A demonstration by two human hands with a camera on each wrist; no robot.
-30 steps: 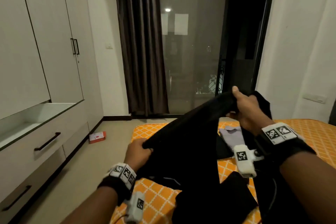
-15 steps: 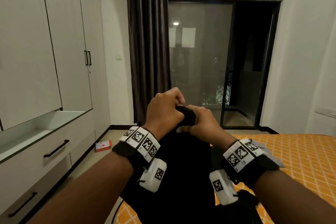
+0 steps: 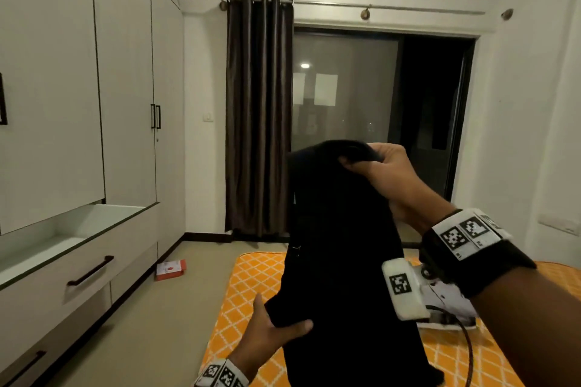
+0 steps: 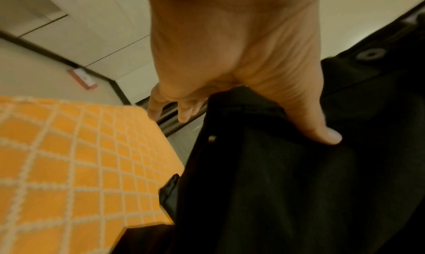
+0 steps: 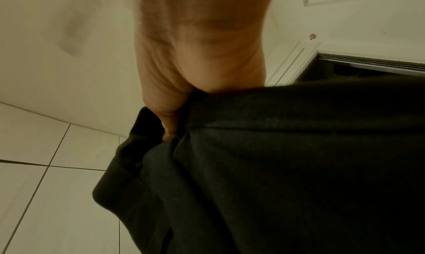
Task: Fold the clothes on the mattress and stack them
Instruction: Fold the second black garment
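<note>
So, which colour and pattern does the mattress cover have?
The mattress cover is orange with a white diamond lattice, shown best in the left wrist view.

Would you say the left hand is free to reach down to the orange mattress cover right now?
Probably not yet: the left hand grips the lower part of the black garment, which the right hand holds up. The mattress cover lies just below, unobstructed.

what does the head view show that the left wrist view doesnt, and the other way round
Only the head view shows the right hand gripping the top of the black garment, plus the curtain, glass door and wardrobe.

Only the left wrist view shows a small rivet and a round button on the fabric.

Both show the left hand pinching the garment low down, the orange mattress and the small box on the floor.
</note>
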